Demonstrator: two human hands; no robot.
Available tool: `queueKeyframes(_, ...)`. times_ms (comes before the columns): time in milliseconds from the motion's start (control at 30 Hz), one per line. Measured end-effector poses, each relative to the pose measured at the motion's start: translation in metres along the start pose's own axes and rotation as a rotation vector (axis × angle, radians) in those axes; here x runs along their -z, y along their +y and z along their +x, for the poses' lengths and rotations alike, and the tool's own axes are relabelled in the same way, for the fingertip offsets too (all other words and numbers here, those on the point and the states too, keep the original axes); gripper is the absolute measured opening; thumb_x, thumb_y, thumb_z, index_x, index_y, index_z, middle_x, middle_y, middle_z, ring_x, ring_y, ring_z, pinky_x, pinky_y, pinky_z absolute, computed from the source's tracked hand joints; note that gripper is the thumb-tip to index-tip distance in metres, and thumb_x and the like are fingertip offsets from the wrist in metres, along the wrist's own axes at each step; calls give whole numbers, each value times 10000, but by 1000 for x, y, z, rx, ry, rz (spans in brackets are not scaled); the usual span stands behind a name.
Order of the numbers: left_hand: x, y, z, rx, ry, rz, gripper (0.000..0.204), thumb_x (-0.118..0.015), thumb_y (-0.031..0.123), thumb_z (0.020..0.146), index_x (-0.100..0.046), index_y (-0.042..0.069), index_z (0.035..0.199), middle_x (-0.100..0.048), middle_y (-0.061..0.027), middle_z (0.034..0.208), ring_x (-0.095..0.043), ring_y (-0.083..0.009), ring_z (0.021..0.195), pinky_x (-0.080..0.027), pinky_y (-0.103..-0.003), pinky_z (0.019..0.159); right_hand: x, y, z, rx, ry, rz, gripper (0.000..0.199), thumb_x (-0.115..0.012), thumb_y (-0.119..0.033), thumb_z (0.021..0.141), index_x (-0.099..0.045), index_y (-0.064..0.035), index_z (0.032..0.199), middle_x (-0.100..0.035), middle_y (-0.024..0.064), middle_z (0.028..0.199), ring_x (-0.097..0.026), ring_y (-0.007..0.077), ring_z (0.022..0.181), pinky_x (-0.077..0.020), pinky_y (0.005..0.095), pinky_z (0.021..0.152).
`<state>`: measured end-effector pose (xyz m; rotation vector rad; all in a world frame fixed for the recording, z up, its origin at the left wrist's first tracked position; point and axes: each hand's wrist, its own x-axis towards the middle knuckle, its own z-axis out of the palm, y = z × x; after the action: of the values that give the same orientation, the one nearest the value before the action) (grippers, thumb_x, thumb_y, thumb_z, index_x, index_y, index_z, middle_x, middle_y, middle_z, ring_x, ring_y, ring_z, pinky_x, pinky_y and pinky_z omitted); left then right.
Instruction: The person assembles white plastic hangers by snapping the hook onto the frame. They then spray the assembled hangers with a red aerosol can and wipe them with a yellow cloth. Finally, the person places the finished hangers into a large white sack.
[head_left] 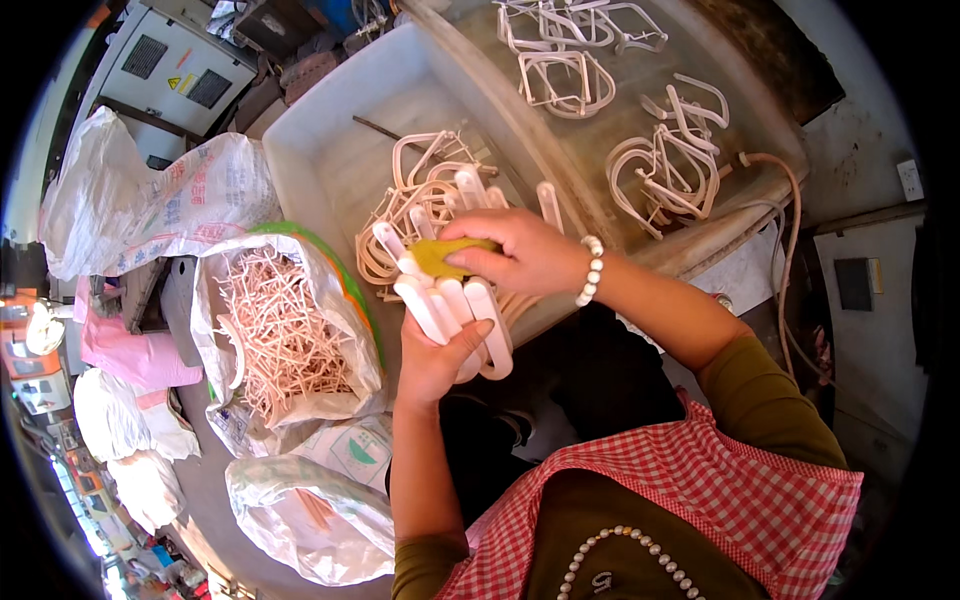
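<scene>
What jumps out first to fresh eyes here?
Dead centre: a yellow-green pad in the right hand, against pale pink pieces held in the left hand. Next, left of the hands, the open white sack heaped with thin pinkish sticks. Then the red-and-white checked apron, lower right.

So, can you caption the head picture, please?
Left hand holds pale pink pieces; right hand, a yellow cloth or sponge.

A factory workshop surrounded a pale tub (330, 120) of pink parts (378, 245): a vented cabinet (190, 52) with a warning triangle (174, 83) stood beyond it, a sack (370, 380) of sticks (275, 340) to its left, another tub (590, 150) adjoining its right.
</scene>
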<state>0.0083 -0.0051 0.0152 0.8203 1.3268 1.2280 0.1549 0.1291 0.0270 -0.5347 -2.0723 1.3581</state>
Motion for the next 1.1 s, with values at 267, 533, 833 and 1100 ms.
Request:
queueKeyframes(267,19,1,-9,22,8,-108,627,-794,-6,678,-456,20,1206,-598,-76,1026,-612,-182,936,-529,-339,818,50,31,10,-56,475,265,260,-620,-216,893,-612,-26,1070,-651,77,1012,-631,233,899,-494,314,821)
queueKeyframes(533,20,1,-7,69,-39,-151,645,-781,21,698,-445,-7,1248,-584,-105,1125,-596,-216,993,-503,-365,877,52,34,22,-146,607,198,185,-628,-165,891,-621,-22,1007,-649,31,889,-598,120,764,-489,273,701)
queueKeyframes(833,17,-8,10,-55,333,-208,610,-691,33,798,-386,-12,1324,-587,-163,1143,-602,-281,1025,-488,-395,927,122,85,-77,-129,668,-462,244,-619,-191,883,-602,-44,1077,-592,118,1032,-598,249,895,-480,324,775)
queueKeyframes(1100,-1,-2,13,36,321,-414,576,-693,2,796,-428,-1,1307,-556,-109,1184,-557,-215,1066,-454,-348,938,26,143,-179,-757,323,-660,360,-621,-271,837,-557,-98,1146,-481,216,1202,-572,421,987,-482,448,862)
